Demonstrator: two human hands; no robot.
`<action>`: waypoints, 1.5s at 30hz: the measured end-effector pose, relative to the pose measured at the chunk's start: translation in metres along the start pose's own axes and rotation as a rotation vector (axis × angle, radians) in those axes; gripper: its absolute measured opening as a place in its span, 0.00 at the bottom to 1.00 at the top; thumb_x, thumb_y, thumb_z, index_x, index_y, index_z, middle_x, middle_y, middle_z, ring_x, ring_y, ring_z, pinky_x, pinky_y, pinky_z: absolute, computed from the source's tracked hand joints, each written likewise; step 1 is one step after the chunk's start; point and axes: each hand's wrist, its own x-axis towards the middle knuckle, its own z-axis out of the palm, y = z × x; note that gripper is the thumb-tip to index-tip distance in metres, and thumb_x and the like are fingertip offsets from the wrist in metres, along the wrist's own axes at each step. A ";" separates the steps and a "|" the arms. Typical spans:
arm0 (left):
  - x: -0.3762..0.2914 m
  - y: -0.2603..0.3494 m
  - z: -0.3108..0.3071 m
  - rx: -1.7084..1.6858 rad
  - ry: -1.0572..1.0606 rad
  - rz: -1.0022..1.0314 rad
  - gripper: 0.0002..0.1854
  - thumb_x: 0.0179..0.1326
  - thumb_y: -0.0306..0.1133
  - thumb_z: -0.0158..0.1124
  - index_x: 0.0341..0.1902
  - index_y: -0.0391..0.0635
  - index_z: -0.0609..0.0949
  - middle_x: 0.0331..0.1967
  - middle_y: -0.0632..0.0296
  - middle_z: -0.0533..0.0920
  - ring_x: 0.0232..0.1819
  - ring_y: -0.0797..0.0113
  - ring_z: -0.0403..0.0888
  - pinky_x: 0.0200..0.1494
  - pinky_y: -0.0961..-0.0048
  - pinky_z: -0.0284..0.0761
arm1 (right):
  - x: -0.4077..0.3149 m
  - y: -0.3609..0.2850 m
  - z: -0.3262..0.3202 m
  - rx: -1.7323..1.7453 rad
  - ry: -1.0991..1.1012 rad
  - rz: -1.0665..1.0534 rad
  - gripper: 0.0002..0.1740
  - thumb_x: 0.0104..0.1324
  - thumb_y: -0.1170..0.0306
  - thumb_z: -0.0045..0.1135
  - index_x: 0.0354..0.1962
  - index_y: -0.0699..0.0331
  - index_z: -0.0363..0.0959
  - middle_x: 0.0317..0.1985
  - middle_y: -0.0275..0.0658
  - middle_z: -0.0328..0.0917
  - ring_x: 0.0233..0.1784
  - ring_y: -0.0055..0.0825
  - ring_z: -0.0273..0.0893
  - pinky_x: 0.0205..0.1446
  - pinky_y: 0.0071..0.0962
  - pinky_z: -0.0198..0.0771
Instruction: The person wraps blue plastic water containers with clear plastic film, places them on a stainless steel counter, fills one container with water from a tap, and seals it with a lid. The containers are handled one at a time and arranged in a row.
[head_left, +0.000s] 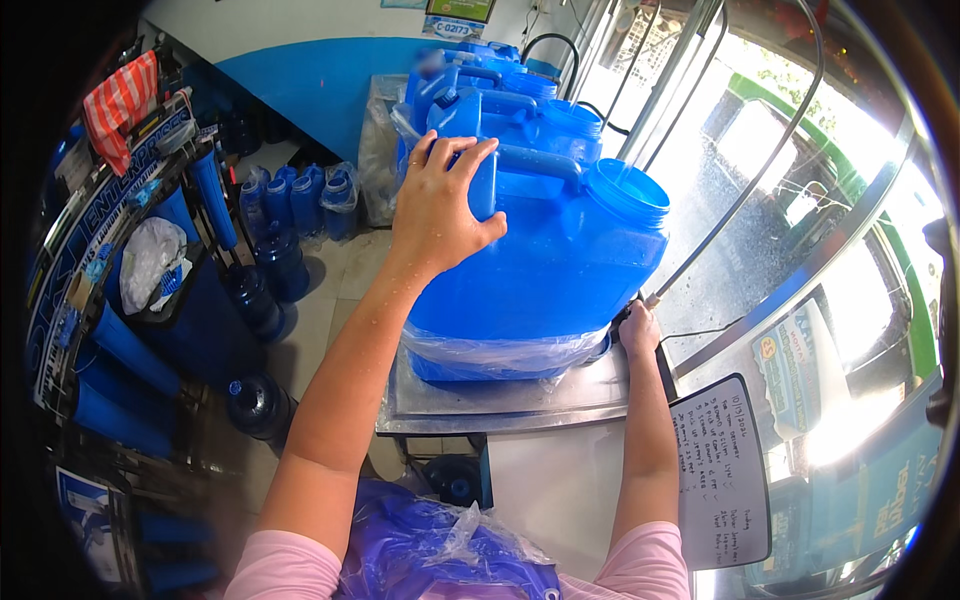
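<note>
A large blue plastic water container (517, 277) stands upright before me on a stainless-steel counter (502, 405). Its wide round mouth (628, 187) is uncapped, and a metal filling pipe comes down behind it. Clear plastic film (502, 352) wraps the lower part. My left hand (448, 199) grips its upper left corner, thumb on the near side and fingers over the top. Low at the container's right side, my right hand (640, 328) is closed around a black fitting (621, 313) by the metal end of a hose; the container partly hides these fingers.
Several similar blue containers (566, 124) line up behind this one. Round water bottles (259, 405) and small blue jugs (300, 199) stand on the floor at left. A whiteboard with handwriting (724, 472) leans at right, beside window glass (750, 202). Blue filter housings (214, 199) hang at left.
</note>
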 end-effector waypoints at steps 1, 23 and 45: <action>0.000 0.000 0.000 0.000 -0.001 0.001 0.38 0.40 0.41 0.75 0.60 0.50 0.76 0.54 0.58 0.75 0.61 0.49 0.68 0.70 0.53 0.62 | 0.000 0.000 0.000 0.013 0.000 -0.004 0.09 0.61 0.76 0.46 0.37 0.65 0.73 0.36 0.55 0.82 0.43 0.52 0.81 0.45 0.46 0.76; 0.000 0.001 -0.001 0.019 -0.004 -0.005 0.38 0.40 0.41 0.75 0.61 0.50 0.76 0.54 0.58 0.75 0.61 0.51 0.70 0.70 0.52 0.61 | 0.001 0.005 0.012 0.006 0.060 -0.021 0.08 0.60 0.75 0.47 0.37 0.66 0.73 0.34 0.56 0.82 0.39 0.52 0.82 0.41 0.46 0.77; 0.001 0.001 -0.002 0.007 0.001 0.021 0.38 0.40 0.41 0.75 0.60 0.48 0.76 0.53 0.57 0.76 0.58 0.57 0.72 0.72 0.54 0.58 | 0.004 0.010 0.022 -0.006 0.064 -0.009 0.08 0.60 0.75 0.47 0.38 0.65 0.71 0.33 0.57 0.81 0.39 0.53 0.82 0.40 0.47 0.77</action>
